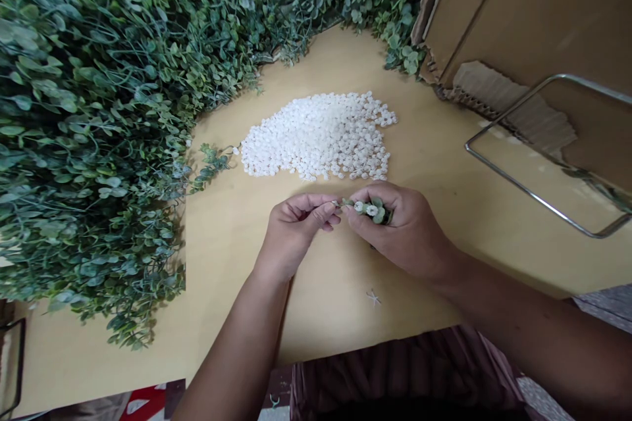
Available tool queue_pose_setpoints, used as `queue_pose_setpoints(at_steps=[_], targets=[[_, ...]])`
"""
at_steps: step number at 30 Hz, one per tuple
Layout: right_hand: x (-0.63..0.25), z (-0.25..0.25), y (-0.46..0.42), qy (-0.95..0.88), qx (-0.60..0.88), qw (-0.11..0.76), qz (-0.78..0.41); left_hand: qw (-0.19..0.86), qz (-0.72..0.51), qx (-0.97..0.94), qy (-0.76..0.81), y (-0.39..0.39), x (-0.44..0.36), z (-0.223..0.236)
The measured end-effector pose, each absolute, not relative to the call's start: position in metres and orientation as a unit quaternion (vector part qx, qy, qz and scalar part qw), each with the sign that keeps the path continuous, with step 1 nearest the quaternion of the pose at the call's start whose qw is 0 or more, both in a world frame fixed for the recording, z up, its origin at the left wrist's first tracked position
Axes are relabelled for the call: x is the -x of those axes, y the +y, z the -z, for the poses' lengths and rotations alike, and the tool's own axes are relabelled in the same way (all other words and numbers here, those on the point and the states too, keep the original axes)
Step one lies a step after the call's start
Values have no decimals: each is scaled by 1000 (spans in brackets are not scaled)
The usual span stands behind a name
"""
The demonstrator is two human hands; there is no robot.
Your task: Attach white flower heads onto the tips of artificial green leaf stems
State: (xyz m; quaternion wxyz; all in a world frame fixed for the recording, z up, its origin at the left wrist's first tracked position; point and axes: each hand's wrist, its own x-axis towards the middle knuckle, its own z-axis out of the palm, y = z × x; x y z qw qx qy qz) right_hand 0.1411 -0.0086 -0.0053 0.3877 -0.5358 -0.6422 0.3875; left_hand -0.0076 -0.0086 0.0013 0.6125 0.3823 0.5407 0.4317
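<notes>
My right hand (412,230) is closed around an artificial leafy sprig (379,212), whose green leaves and small white pieces show between thumb and fingers. Facing it, the thumb and forefinger of my left hand (291,230) pinch a small whitish piece (336,203) at the sprig's tip. Whether that piece is joined to the sprig cannot be made out. Just beyond both hands lies a heap of small white plastic pieces (316,135) on the tan table surface (232,289).
Artificial greenery (99,112) is piled along the left and back. One loose sprig (212,164) lies beside the heap. A cardboard box (538,26) stands at the right, near a bent metal frame (536,196). A small star-shaped white bit (374,298) lies close to me.
</notes>
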Motion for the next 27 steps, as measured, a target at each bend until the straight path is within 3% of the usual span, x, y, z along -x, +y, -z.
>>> queue_pose_setpoints(at_steps=[14,22,25,27], targets=[[-141,8,-8,-658,532,370,-384,617,-425,-373,548,-8,3,-2],[-144,7,-2,-689,524,312,-392,633,-429,-380,520,-7,-1,6],[-159,11,-13,-760,494,260,-332,556,-425,-460,547,-7,13,10],[-181,19,-30,-809,467,233,-269,401,-426,-557,590,-6,35,7]])
